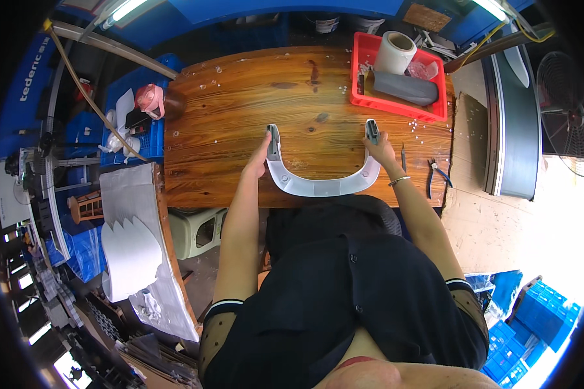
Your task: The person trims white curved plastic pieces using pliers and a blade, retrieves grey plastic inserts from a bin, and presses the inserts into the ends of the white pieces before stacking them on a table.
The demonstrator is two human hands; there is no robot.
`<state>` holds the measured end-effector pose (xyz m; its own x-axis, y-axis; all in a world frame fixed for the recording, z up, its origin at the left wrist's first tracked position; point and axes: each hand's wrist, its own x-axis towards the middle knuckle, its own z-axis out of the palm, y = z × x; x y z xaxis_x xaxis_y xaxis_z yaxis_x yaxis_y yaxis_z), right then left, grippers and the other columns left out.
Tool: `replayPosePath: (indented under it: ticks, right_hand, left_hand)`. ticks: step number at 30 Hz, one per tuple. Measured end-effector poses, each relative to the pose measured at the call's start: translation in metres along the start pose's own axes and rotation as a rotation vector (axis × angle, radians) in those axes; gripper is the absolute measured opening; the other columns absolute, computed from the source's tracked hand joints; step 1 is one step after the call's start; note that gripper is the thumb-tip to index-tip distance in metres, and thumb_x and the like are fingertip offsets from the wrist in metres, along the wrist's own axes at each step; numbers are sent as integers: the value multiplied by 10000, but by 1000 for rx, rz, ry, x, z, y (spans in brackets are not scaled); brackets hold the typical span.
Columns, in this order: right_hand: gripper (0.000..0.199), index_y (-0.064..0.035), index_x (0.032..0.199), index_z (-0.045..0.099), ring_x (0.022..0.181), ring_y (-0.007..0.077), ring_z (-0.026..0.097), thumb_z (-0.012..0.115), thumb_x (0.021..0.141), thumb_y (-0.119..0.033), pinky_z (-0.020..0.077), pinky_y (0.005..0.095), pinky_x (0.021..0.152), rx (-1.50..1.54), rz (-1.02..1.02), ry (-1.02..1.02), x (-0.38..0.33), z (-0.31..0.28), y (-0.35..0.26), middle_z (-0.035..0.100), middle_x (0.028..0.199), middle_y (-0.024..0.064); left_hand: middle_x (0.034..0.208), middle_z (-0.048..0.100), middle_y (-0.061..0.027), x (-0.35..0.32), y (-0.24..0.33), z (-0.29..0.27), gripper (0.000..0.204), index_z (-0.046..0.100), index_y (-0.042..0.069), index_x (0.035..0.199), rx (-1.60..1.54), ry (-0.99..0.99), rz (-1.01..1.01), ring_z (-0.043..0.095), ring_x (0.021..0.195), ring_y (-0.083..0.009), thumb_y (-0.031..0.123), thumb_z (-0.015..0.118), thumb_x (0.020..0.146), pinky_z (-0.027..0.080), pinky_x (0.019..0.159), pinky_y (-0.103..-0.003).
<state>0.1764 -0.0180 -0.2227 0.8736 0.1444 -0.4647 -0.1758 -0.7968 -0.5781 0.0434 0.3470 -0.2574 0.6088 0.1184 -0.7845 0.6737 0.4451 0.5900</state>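
A white U-shaped plastic part [321,188] with grey pieces at its two ends rests at the near side of the wooden table, its curve toward me. My left hand [261,155] grips the left end from the outer side, its fingers partly hidden behind the edge. At the other end, my right hand [384,150] holds the part near its grey tip, thumb and fingers around it. To the right of my right hand lie a thin dark pen-like tool [403,157] and pliers with blue-and-black handles [438,174].
A red bin [396,113] at the far right of the wooden table [240,97] holds a white roll [395,53] and a grey roll [405,88]. Small white bits are scattered about. On the left are a blue crate [150,146] and a pink-and-white object [150,100].
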Motion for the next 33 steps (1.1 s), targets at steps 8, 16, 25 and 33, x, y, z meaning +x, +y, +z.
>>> replayPosePath:
  ticks: [8,16,25,33]
  right_hand:
    - [626,29,1166,393,913,239,588,662,775,-380,467,349,776,506,13,-9,-13,-2,2,580,996,154]
    - [628,-32,1402,266,1288,179,277,443,944,-424,178,306,1075,894,-123,-233,-53,-38,-25,355,1374,81]
    - [703,11,1384,287,1158,164,402,485,906,-465,302,309,1000,774,-520,-140,-127,-129,-69,456,1254,85]
    - [742,26,1328,338,1065,247,534,495,870,-536,424,355,908,884,-636,-156,-151,-123,-63,522,1182,158]
  left_hand:
    - [1177,524,-46,-24,-6,7,756,445,109,1290,-111,-22,94,469,1101,-178,660,538,781,373,942,-362]
    - [1165,532,-120,-79,4,6,781,400,84,1308,-162,-205,314,521,1042,-215,644,534,781,423,906,-368]
    - [1207,502,-152,-209,76,37,1054,286,57,1370,-32,-262,715,477,1156,-269,643,718,607,373,984,-388]
    - [1181,525,-164,-242,66,43,1017,269,-31,1354,-34,-247,832,526,1106,-257,613,678,682,425,950,-374]
